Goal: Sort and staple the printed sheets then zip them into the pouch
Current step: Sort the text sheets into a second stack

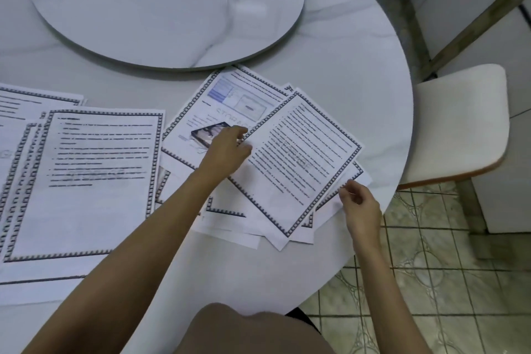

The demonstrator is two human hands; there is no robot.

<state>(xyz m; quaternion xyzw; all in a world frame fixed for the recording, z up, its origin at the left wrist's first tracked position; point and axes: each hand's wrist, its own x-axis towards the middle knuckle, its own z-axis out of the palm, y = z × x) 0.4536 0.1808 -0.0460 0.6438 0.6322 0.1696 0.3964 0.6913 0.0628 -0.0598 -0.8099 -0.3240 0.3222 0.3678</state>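
Observation:
A loose pile of printed sheets with patterned borders lies at the right of the round table. Its top sheet [298, 158] is full of text and lies tilted. My left hand [227, 149] rests on the pile and pinches the left edge of that top sheet. My right hand [359, 204] pinches the lower right corner of the sheets near the table's edge. Under the top sheet lies a sheet with pictures [224, 106]. A second group of sheets [94, 181] lies flat at the left. No stapler or pouch is in view.
The white marble table [344, 52] carries a raised round turntable [161, 8] at the back. A white chair [459, 123] stands to the right of the table over a tiled floor [431, 282]. The table's edge runs close to my right hand.

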